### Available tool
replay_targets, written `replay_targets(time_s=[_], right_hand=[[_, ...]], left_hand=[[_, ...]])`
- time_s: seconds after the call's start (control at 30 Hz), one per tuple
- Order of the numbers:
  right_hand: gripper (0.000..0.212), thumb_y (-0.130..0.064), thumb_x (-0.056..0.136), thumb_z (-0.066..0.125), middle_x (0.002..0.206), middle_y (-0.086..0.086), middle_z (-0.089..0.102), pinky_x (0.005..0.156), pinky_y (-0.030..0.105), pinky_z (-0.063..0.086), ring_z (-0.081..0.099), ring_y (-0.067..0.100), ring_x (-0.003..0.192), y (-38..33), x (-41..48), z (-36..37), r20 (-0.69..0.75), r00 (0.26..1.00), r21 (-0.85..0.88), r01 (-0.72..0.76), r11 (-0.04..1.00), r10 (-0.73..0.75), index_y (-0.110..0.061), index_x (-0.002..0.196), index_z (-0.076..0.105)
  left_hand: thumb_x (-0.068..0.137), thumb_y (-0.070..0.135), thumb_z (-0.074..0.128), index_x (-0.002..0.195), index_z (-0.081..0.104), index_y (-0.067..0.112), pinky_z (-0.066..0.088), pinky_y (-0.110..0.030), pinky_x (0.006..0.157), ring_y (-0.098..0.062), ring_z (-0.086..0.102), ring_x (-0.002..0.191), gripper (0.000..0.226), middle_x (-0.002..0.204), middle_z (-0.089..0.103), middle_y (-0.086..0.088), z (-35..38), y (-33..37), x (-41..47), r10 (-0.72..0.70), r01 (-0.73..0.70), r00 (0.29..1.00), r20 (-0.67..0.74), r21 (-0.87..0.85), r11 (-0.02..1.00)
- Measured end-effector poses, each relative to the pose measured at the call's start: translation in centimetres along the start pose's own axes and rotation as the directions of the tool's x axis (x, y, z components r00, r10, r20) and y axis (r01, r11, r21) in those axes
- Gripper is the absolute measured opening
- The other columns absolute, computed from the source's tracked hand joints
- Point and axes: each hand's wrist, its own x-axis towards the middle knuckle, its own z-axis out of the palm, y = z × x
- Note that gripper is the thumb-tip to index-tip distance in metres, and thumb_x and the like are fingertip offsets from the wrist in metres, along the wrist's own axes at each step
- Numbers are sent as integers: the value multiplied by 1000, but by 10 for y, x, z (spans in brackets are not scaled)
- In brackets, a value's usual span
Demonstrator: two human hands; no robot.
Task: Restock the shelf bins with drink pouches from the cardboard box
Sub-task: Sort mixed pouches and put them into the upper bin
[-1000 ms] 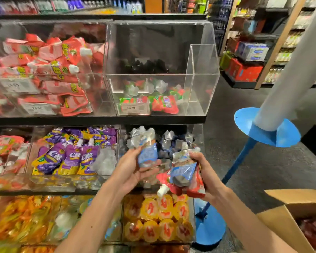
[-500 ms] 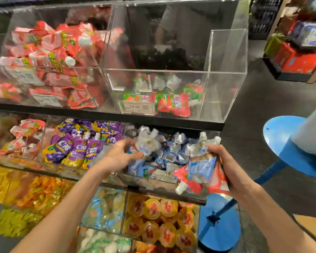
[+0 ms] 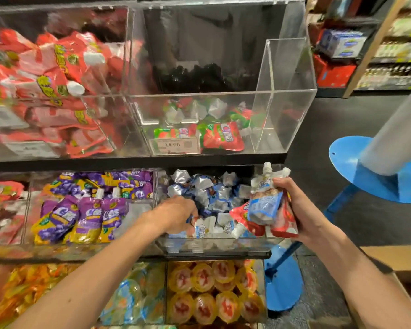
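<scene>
Lower right: cardboard box (image 3: 394, 257) cut off, contents too dark to read. Blurred left hand (image 3: 176, 214) reaches into the bin (image 3: 214, 249), fingertips on a blue-white pouch (image 3: 201, 230); grasping or released, cannot tell. The right hand (image 3: 294, 210) is clenched round a bunch of pouches (image 3: 265, 205) over the bin's right end (one blue, two red countable).

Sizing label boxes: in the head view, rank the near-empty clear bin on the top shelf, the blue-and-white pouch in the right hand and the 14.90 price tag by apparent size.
1. The clear bin, by far.
2. The blue-and-white pouch; nearness to the camera enlarges it.
3. The price tag, smallest.
</scene>
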Motion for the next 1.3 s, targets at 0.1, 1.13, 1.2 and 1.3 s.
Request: replay_targets(time_s=[0.1, 1.13, 1.2, 1.3], right_hand=[[51, -43, 74, 61, 99, 17, 70, 83, 39, 55, 69, 29, 85, -2, 0, 6, -1, 1000, 37, 26, 999, -26, -6, 108, 64], [59, -39, 73, 64, 107, 23, 72, 68, 36, 62, 74, 32, 87, 11, 7, 29, 70, 997, 4, -39, 999, 38, -2, 119, 59], [60, -39, 75, 63, 114, 25, 69, 74, 40, 61, 72, 33, 91, 11, 8, 29, 103, 993, 15, -63, 998, 61, -2, 122, 59], [53, -36, 81, 59, 113, 24, 69, 80, 42, 58, 70, 33, 91, 10, 6, 32, 146, 986, 27, -87, 996, 82, -1, 121, 60]], left_hand=[[89, 39, 72, 128, 60, 20, 47, -35, 90, -28, 58, 113, 45, 122, 61, -7, -1, 3, 3, 32, -32, 999, 13, 38, 999], [99, 33, 58, 128, 62, 19, 54, -25, 78, -5, 65, 84, 32, 99, 69, 4, -37, 3, -13, 68, -199, 968, -241, -574, 795], [100, 31, 57, 133, 57, 26, 54, -22, 75, -5, 66, 89, 33, 109, 68, 3, -36, 18, -14, 93, -220, 973, -212, -724, 654], [90, 12, 66, 138, 49, 45, 52, -29, 95, -6, 53, 120, 61, 138, 49, 12, -27, 33, -11, 240, -392, 916, -322, -584, 711]])
